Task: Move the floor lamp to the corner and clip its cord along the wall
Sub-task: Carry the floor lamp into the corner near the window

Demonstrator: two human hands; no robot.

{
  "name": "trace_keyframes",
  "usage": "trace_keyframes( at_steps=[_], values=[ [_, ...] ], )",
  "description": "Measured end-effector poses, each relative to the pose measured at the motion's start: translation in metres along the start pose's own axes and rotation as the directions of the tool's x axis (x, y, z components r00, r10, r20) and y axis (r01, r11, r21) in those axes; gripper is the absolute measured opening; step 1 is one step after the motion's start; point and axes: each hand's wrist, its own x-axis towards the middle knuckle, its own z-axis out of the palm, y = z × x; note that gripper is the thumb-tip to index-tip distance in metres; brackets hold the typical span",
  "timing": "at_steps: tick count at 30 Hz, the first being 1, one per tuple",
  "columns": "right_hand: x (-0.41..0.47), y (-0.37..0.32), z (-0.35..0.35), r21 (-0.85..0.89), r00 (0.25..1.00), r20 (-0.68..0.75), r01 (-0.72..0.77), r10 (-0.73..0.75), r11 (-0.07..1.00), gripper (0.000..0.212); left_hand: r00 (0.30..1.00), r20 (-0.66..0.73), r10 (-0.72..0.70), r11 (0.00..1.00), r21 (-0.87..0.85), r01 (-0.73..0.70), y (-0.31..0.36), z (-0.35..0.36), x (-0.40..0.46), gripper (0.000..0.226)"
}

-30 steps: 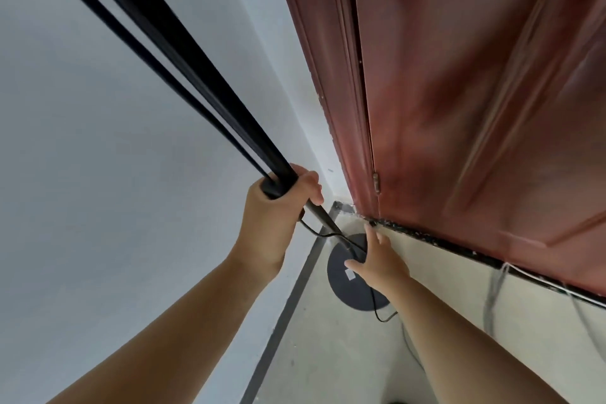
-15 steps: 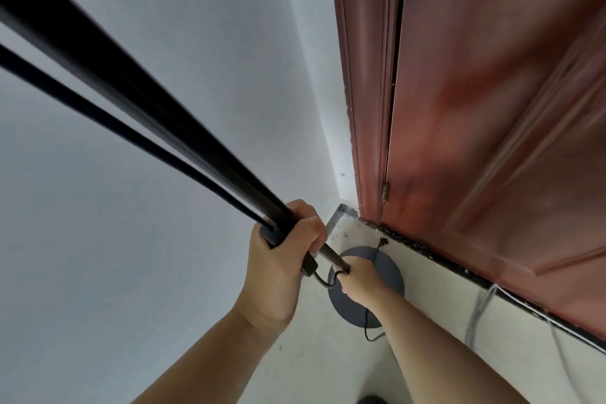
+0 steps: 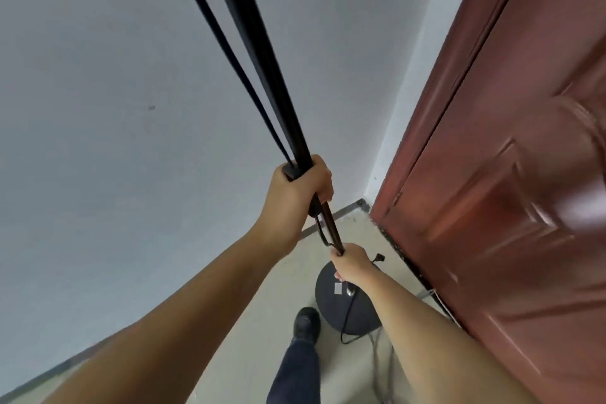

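The floor lamp's black pole (image 3: pixel 259 52) rises steeply from its round dark base (image 3: pixel 347 305), which sits on the floor near the corner beside the door. My left hand (image 3: pixel 301 193) is closed around the pole at mid-height. Lower down, my right hand (image 3: pixel 352 264) grips the thin lower part of the pole just above the base. The black cord (image 3: pixel 346 325) runs across the base and loops onto the floor; its plug (image 3: pixel 379 257) lies behind the base.
A dark red door (image 3: pixel 511 174) fills the right side, close to the base. A pale grey wall (image 3: pixel 114 108) is on the left, with a grey skirting strip (image 3: pixel 341 211). My shoe (image 3: pixel 306 321) stands just left of the base. Loose wires (image 3: pixel 436 293) lie by the door's foot.
The view has swung so the pole now looks near vertical. My right hand went from resting open on the base to gripping the lower pole. My shoe has come into view.
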Motion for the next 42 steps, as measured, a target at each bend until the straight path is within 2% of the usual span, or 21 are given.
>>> trace_keyframes(
  at_steps=[3, 8, 11, 16, 21, 27, 32, 35, 42],
  values=[
    [-0.06, -0.02, 0.033, -0.058, 0.998, 0.056, 0.002, 0.001, 0.998, 0.019, 0.996, -0.093, 0.012, 1.0, -0.027, -0.015, 0.037, -0.029, -0.065, 0.033],
    [-0.145, -0.053, 0.115, -0.183, 0.989, 0.146, 0.058, -0.032, 0.981, 0.024, 0.967, -0.251, 0.04, 0.995, -0.081, -0.062, 0.077, -0.097, -0.173, 0.032],
    [-0.187, -0.072, 0.183, -0.265, 0.975, 0.218, 0.103, -0.045, 0.959, 0.033, 0.932, -0.358, 0.049, 0.991, -0.101, -0.091, 0.09, -0.151, -0.241, 0.031],
    [-0.259, -0.101, 0.329, -0.377, 0.938, 0.342, 0.196, -0.061, 0.905, 0.034, 0.845, -0.531, 0.057, 0.984, -0.114, -0.138, 0.1, -0.261, -0.374, 0.032],
    [-0.339, -0.131, 0.492, -0.415, 0.875, 0.473, 0.323, -0.101, 0.851, 0.032, 0.709, -0.703, 0.057, 0.98, -0.095, -0.173, 0.114, -0.373, -0.518, 0.034],
    [-0.429, -0.167, 0.658, -0.483, 0.793, 0.602, 0.454, -0.092, 0.749, 0.035, 0.564, -0.821, 0.086, 0.98, -0.033, -0.196, 0.139, -0.48, -0.66, 0.031],
    [-0.494, -0.203, 0.791, -0.508, 0.716, 0.694, 0.558, -0.072, 0.656, 0.034, 0.423, -0.9, 0.104, 0.979, 0.018, -0.202, 0.157, -0.57, -0.758, 0.031],
    [-0.526, -0.223, 0.875, -0.478, 0.64, 0.765, 0.639, -0.071, 0.603, 0.033, 0.335, -0.935, 0.121, 0.975, 0.048, -0.219, 0.163, -0.629, -0.812, 0.031],
    [-0.597, -0.278, 1.075, -0.44, 0.512, 0.859, 0.746, -0.009, 0.5, 0.028, 0.126, -0.987, 0.105, 0.975, 0.077, -0.209, 0.188, -0.777, -0.94, 0.028]
  ],
)
